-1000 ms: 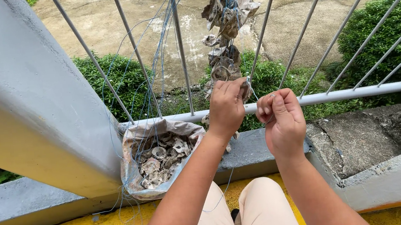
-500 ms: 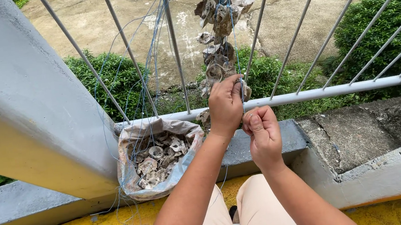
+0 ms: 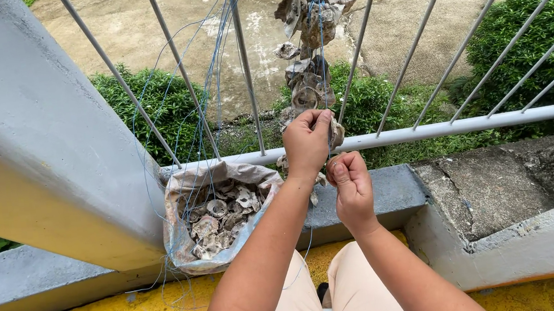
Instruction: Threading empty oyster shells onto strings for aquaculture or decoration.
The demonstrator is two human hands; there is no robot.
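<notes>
At the centre of the frame the left hand (image 3: 307, 140) is closed around the lowest shell of a string of oyster shells (image 3: 308, 29) that hangs on thin blue line (image 3: 214, 80) from the upper middle of the frame, in front of the grey metal railing (image 3: 466, 127). Just below and right of it, the right hand (image 3: 352, 189) is curled shut, its fingertips pinching something small that cannot be made out. At lower left of centre, an open sack of loose shells (image 3: 218, 213) sits on the grey concrete ledge (image 3: 390, 191), beside a broad grey and yellow post (image 3: 30, 154).
</notes>
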